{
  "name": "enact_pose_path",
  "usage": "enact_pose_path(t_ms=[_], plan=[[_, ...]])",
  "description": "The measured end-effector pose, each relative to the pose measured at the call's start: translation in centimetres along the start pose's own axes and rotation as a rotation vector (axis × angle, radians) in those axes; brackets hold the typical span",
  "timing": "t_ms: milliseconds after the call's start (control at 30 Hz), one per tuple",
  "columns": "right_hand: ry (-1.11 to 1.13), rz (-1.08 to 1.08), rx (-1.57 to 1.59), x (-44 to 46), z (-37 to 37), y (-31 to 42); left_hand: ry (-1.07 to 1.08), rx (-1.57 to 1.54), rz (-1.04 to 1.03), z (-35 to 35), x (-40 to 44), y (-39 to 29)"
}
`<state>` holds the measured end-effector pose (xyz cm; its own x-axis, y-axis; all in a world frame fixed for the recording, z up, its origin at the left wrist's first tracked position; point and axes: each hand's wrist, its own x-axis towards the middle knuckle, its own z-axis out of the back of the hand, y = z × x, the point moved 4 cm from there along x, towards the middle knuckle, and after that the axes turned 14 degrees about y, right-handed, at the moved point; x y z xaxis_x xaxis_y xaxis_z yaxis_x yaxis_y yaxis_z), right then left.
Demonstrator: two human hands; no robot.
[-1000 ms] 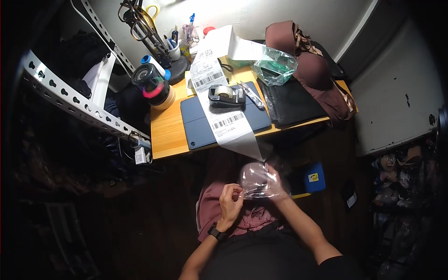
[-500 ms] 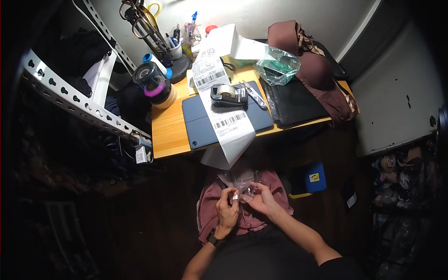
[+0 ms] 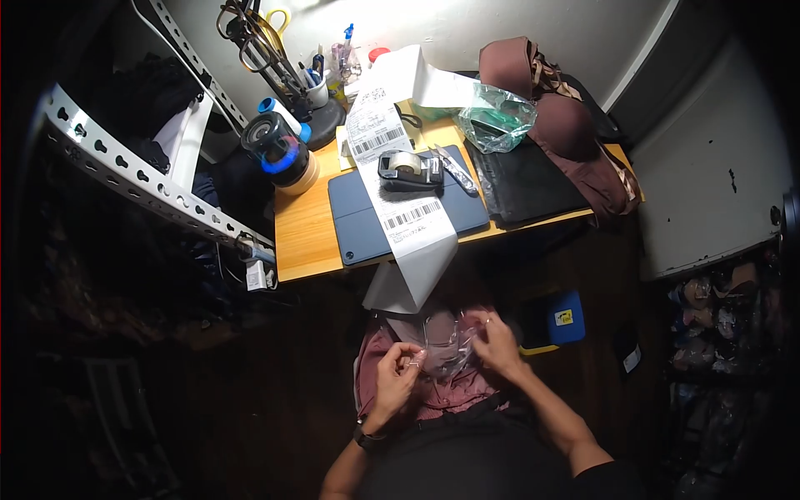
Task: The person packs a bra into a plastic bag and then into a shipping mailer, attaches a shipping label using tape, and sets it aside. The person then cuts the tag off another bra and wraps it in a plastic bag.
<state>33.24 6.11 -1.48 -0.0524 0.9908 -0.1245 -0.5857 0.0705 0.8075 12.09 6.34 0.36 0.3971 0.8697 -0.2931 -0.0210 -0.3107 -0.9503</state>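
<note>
Clear bag [image 3: 443, 340], pinched by left hand [image 3: 395, 377] and right hand [image 3: 501, 347], is before a wooden desk [image 3: 302, 242] beside shelving [image 3: 125, 158].

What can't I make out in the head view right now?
All in the head view:
Clear bag: exact contents blurred by glare and folds.
Right hand: grip unclear against the shiny bag.
Paper strip: fine print too small.
Tablet: middle hidden under the strip and tape dispenser.
Shelf at left: contents lost in shadow.
</note>
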Motion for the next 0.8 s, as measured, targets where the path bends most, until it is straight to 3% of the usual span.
enact_pose_path(t_ms=[33,200,300,400,433,533,633,667,733,800], plan=[[0.164,-0.019,0.019,0.5,0.9,-0.4,0.045,0.066,0.034,0.8,-0.6,-1.4],[0.294,0.189,-0.003,-0.3,13.2,10.5,0.259,0.138,-0.013,3.5,-5.0,-13.8],[0.308,0.436,-0.048,-1.7,17.0,16.2,0.383,0.115,-0.246,4.5,-6.8,-18.2],[0.144,0.432,-0.122,0.1,17.1,16.8,0.183,0.553,-0.250,5.0,-4.4,-19.9],[0.122,0.341,-0.063,0.9,16.8,16.5,0.065,0.613,-0.300,4.8,-3.4,-19.6],[0.005,0.338,-0.092,1.0,16.8,16.5,-0.108,0.759,-0.391,4.9,-3.1,-20.0],[-0.058,0.237,0.177,-1.3,17.3,16.1,-0.209,0.873,-0.439,4.6,-5.3,-20.7],[0.057,0.232,0.280,-2.0,17.1,15.8,-0.192,0.913,-0.426,4.6,-6.1,-20.5],[0.323,0.301,-0.047,-3.0,16.4,15.7,-0.098,0.962,-0.284,3.8,-7.2,-19.4],[0.593,0.247,-0.003,-3.6,13.2,12.2,0.068,0.957,-0.161,3.7,-7.3,-15.2]])
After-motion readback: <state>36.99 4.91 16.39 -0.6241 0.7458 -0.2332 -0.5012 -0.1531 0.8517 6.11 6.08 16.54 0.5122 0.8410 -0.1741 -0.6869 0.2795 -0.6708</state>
